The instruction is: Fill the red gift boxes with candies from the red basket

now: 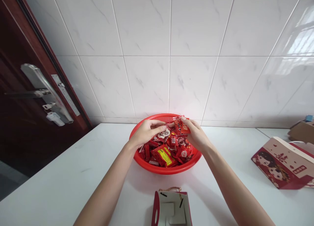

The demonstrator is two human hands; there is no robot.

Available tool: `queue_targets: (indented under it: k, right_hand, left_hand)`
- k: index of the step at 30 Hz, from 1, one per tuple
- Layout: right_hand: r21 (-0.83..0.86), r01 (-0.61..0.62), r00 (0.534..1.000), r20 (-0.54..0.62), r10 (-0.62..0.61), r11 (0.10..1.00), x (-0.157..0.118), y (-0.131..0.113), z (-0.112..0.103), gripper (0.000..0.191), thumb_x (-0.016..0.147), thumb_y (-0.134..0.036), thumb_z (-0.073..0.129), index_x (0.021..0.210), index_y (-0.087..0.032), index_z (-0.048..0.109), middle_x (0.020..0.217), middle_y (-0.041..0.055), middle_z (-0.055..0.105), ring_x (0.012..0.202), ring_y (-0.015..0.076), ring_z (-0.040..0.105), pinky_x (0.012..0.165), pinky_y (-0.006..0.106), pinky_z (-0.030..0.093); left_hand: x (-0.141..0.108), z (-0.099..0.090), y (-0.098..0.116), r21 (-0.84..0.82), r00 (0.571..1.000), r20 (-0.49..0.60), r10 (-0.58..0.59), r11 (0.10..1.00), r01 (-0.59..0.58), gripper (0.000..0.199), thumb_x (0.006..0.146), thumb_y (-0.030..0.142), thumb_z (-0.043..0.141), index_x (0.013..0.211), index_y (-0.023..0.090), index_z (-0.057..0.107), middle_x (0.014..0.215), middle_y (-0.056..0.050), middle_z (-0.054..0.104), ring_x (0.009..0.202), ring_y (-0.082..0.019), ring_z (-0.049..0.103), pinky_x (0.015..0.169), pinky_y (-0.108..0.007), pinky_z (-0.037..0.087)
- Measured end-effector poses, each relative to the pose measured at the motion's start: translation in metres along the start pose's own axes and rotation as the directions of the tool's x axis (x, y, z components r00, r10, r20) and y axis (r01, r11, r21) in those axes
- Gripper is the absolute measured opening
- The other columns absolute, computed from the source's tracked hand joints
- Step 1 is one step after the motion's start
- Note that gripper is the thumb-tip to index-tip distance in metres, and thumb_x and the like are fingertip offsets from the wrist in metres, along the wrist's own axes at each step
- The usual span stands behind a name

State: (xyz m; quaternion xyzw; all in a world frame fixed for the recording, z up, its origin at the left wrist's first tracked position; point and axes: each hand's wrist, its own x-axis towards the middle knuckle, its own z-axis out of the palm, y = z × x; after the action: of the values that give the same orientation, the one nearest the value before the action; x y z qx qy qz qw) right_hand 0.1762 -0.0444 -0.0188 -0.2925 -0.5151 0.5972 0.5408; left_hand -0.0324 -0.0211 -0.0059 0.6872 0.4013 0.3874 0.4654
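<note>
A red plastic basket (166, 170) with a perforated wall holds several wrapped sweets in red packaging. Over its left side, my left hand (146, 131) pinches a dark red sweet packet (164, 133) with a white printed patch. On the other side my right hand (195, 132) is closed on a bright red sweet packet (181, 127), its clear edge sticking up near the thumb. Among the pile lies a red packet with a yellow label (165, 155). Closer to me stands a small open gift box (173, 211) with a rope handle, its pale inside showing.
Another red and cream gift box (282, 164) with cartoon figures rests on the right of the white table (98, 173). Behind it is a brown cardboard box (300, 134). A tiled wall (147, 85) closes off the back; a dark door (22, 121) stands at left.
</note>
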Motion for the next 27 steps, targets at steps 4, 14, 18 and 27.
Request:
queue_targets:
  k: [4,14,18,27]
  right_hand:
    - [0.002,-0.012,1.0,-0.002,0.012,1.0,-0.001,-0.001,0.002,0.036,0.082,-0.057,0.075,0.091,-0.022,0.08,0.098,0.0086,0.081,0.108,0.0324,0.073,0.084,0.042,0.062]
    - [0.077,-0.034,0.993,-0.111,0.042,0.996,0.002,0.002,0.0,0.023,0.089,-0.046,0.069,0.09,-0.024,0.077,0.104,0.0082,0.08,0.111,0.0311,0.072,0.089,0.044,0.062]
    - [0.103,-0.124,0.983,-0.123,0.137,0.987,0.005,0.004,0.0,0.021,0.094,-0.04,0.065,0.096,-0.022,0.075,0.101,0.0069,0.08,0.099,0.0272,0.075,0.083,0.042,0.065]
    - [0.103,-0.273,0.953,-0.105,0.283,0.957,0.005,0.006,0.001,0.024,0.102,-0.038,0.055,0.108,-0.023,0.073,0.11,0.0067,0.078,0.094,0.0243,0.076,0.075,0.042,0.067]
  left_hand:
    - [-0.002,0.001,0.003,0.047,0.996,0.083,0.012,0.999,-0.016,0.033,0.076,0.053,0.078,0.091,0.024,0.081,0.088,-0.004,0.079,0.079,-0.023,0.071,0.072,-0.034,0.056]
    - [-0.004,0.004,0.011,0.15,0.993,-0.033,0.114,0.983,-0.108,0.028,0.076,0.049,0.074,0.069,0.022,0.075,0.074,-0.003,0.074,0.074,-0.023,0.069,0.074,-0.034,0.054]
    - [-0.004,0.004,0.012,0.162,0.988,-0.064,0.142,0.978,-0.13,0.027,0.076,0.045,0.075,0.062,0.022,0.073,0.07,-0.002,0.071,0.072,-0.022,0.067,0.075,-0.034,0.053]
    - [0.002,0.001,0.0,0.179,0.981,-0.167,0.103,0.981,-0.072,0.031,0.075,0.051,0.073,0.07,0.021,0.075,0.075,-0.002,0.073,0.076,-0.023,0.069,0.072,-0.032,0.052]
